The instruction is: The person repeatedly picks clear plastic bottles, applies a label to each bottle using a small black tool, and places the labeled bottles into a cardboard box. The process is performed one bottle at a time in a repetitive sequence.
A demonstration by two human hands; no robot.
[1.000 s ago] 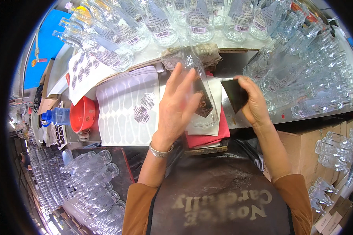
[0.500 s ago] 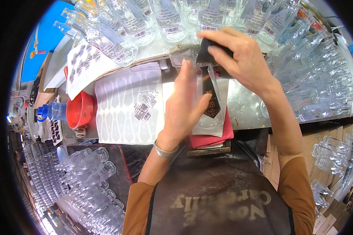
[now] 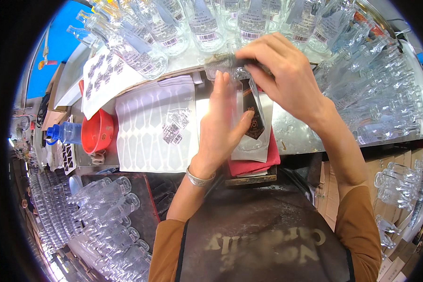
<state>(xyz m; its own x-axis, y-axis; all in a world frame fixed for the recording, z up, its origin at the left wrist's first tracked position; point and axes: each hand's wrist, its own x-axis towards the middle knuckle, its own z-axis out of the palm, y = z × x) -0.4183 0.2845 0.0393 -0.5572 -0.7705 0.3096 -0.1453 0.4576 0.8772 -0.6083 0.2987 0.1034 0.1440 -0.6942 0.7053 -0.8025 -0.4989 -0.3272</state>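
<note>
A clear glass bottle [image 3: 249, 152] lies on white paper over a red cloth [image 3: 256, 166], its base toward me. It carries a black pointed label [image 3: 254, 126]. My left hand [image 3: 218, 127] is along the bottle's left side, fingers stretched away from me and thumb apart, its tip at the label's edge. My right hand [image 3: 286, 77] is closed above the bottle's neck end, pinching a dark flat piece [image 3: 244, 61], mostly hidden by the fingers. A crumpled greyish cloth [image 3: 216, 63] lies just beyond my left fingertips.
A white sheet of pale labels [image 3: 150, 136] lies left of my left hand. Farther left are a red bowl [image 3: 97, 131] and a blue-capped plastic bottle [image 3: 66, 133]. Labelled bottles [image 3: 204, 28] stand along the back; many more glass bottles [image 3: 371, 98] crowd the right.
My right hand has shifted slightly toward me, and the dark piece has turned so less of its face shows. My left hand stays at the bottle.
</note>
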